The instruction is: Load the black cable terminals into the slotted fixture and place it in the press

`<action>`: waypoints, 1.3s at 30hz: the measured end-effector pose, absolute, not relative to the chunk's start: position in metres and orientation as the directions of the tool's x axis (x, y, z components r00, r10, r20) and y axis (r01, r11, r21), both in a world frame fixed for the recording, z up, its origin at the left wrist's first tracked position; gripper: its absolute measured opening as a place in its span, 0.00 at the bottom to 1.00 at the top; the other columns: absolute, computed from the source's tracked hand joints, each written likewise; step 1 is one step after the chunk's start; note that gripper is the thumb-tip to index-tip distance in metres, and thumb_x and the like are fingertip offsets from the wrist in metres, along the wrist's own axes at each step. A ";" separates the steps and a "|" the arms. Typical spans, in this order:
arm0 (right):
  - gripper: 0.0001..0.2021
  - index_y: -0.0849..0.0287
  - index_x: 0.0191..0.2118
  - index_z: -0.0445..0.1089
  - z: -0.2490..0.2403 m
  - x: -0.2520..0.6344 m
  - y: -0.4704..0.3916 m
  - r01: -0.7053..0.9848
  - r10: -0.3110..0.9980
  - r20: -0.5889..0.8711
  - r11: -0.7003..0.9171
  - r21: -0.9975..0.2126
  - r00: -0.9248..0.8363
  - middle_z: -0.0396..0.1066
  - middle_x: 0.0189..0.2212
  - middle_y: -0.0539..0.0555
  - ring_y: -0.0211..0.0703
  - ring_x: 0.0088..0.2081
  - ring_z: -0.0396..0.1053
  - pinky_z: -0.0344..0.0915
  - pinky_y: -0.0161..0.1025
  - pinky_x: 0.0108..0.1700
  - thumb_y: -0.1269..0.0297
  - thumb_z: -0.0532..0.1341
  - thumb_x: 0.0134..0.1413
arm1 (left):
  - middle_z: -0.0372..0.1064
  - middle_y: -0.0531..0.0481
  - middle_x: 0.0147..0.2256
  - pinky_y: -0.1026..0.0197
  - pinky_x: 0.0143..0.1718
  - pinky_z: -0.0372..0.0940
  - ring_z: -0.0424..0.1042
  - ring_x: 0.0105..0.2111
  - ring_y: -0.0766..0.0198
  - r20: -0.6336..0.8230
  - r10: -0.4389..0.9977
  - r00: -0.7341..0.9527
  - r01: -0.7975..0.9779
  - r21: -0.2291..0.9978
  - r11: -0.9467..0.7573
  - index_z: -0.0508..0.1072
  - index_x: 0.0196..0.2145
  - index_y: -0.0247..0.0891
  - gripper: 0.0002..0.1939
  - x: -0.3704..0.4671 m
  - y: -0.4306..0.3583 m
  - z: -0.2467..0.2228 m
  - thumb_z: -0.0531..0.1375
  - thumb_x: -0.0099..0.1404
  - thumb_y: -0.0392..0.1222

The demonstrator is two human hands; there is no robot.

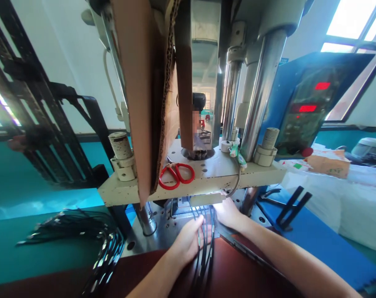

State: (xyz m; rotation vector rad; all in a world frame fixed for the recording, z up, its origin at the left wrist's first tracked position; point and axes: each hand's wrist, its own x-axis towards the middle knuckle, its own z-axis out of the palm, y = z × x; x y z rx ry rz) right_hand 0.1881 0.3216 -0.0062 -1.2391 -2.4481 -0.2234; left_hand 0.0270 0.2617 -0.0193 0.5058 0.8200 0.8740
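The left hand [195,240] curls around the black cables [203,252], which lie beneath the press plate [206,186], long axis running from the machine toward the person; the right hand's [226,211] fingers are hidden, grip unclear.

Red-handled scissors [177,176] (near cardboard [141,99])

The left hand's fingers [206,234] cradle several black cables [204,258] beneath the press plate [203,186]. Red-handled scissors [177,176] lie on the plate above these fingers; more cables [105,248] lie left of them.
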 end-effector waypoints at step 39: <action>0.22 0.65 0.54 0.59 -0.008 0.203 0.326 0.713 0.643 0.378 0.698 0.067 -0.666 0.62 0.52 0.61 0.46 0.56 0.55 0.54 0.45 0.55 0.73 0.51 0.51 | 0.68 0.44 0.44 0.53 0.51 0.54 0.64 0.46 0.52 0.414 0.733 0.540 0.532 0.507 -0.678 0.65 0.51 0.40 0.23 0.008 0.302 0.000 0.55 0.60 0.51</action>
